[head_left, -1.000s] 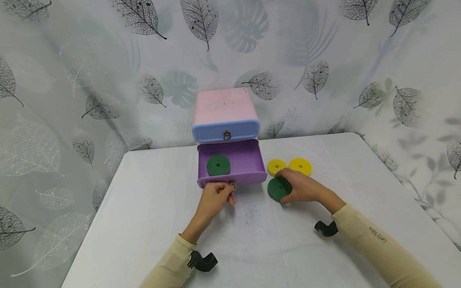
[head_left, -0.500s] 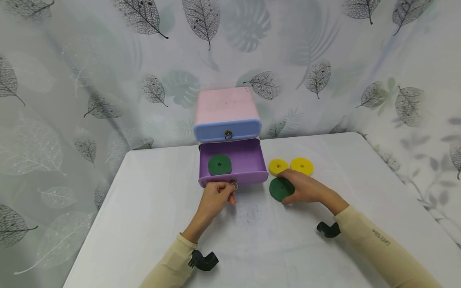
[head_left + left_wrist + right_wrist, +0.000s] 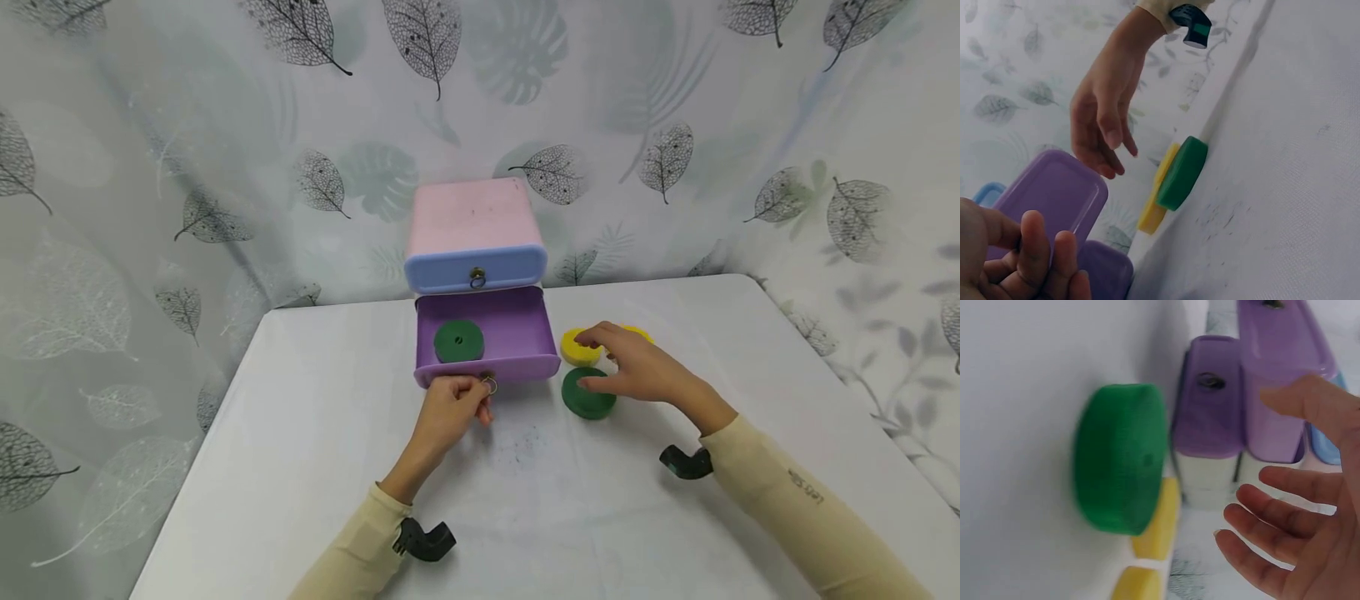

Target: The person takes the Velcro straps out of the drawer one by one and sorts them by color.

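My left hand (image 3: 446, 412) pinches the metal ring (image 3: 491, 385) on the front of a pulled-out purple drawer (image 3: 528, 369). A thick green disc (image 3: 459, 342) with a small centre hole lies in that drawer's left half. On the white table to the right, another green disc (image 3: 589, 406) lies flat. Above it hovers my right hand (image 3: 647, 367), fingers spread and loosely bent, holding nothing; the right wrist view shows a gap between hand and green disc (image 3: 1119, 459). Behind are two yellow discs, the nearer (image 3: 576, 348) partly covered and the farther (image 3: 638, 332) mostly hidden by my right hand.
The small drawer cabinet has a pink top (image 3: 476, 217) and a closed blue drawer (image 3: 510, 268) above the purple one. In the right wrist view another purple drawer front (image 3: 1210, 419) appears lower down. A leaf-patterned curtain (image 3: 360, 108) hangs behind the white table (image 3: 322, 392).
My right hand has let go of the green disc on the table and risen off it. The disc stays where it was. My left hand keeps its pinch on the ring.
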Motion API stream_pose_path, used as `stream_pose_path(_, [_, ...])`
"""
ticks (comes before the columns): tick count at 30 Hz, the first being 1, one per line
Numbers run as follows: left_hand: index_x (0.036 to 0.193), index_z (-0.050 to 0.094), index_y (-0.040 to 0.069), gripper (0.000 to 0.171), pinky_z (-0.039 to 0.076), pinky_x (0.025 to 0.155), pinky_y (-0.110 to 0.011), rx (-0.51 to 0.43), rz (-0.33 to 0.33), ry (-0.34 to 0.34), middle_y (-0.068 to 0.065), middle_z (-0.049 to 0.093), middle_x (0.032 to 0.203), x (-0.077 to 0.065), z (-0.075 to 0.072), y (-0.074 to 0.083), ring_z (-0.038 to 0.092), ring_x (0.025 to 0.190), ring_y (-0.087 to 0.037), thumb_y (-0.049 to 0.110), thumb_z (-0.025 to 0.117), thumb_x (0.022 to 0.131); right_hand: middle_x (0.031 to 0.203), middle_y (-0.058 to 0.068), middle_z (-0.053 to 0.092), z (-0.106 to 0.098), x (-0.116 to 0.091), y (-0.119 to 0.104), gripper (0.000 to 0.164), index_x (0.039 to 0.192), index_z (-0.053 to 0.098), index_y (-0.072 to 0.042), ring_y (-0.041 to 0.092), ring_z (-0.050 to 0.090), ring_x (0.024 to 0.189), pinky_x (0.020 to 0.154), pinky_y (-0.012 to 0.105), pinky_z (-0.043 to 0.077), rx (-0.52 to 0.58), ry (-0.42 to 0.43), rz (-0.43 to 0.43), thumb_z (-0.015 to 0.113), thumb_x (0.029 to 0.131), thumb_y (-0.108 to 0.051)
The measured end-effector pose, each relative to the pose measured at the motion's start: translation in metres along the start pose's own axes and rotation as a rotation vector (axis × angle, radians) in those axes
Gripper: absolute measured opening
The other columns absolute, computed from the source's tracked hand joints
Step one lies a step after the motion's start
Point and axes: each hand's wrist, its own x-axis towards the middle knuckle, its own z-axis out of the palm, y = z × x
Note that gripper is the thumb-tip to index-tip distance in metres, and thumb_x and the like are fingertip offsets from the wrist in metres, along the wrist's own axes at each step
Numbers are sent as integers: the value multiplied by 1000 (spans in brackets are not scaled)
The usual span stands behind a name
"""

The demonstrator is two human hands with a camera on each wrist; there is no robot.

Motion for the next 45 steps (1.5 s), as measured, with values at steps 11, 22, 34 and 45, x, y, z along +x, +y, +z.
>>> stream_pose_path(11, [77, 70, -3, 28, 54, 71, -38, -10, -14, 14, -10, 66, 62, 0, 1, 1, 66, 59, -20, 11, 65, 101, 128, 13, 64, -19, 29, -33, 54, 137, 59, -1, 32, 61, 117, 93, 51, 54, 50, 89, -98, 80, 90, -15])
stream_pose_path(22, [73, 68, -2, 29, 47, 63, -27, -6, -12, 19, -13, 64, 60, -5, 1, 17, 64, 58, -20, 4, 63, 101, 134, 20, 60, -20, 63, -66, 55, 138, 57, 4, 36, 59, 119, 95, 51, 51, 44, 29, -206, 80, 92, -16])
stream_pose_path(34, [76, 70, -2, 29, 52, 67, -34, -5, 5, -5, -8, 65, 61, 1, -2, 1, 65, 59, -20, 12, 64, 101, 139, 16, 59, -19, 85, -81, 59, 140, 57, 2, 32, 56, 125, 103, 48, 44, -37, -37, -219, 80, 91, -23])
stream_pose_path(45, [73, 68, -1, 29, 48, 65, -32, 20, -24, 4, -13, 65, 61, 2, 1, 3, 63, 58, -18, 5, 62, 101, 146, 16, 56, -13, 103, -89, 65, 145, 53, 5, 32, 48, 137, 113, 52, 34, -64, -102, -220, 81, 90, -16])
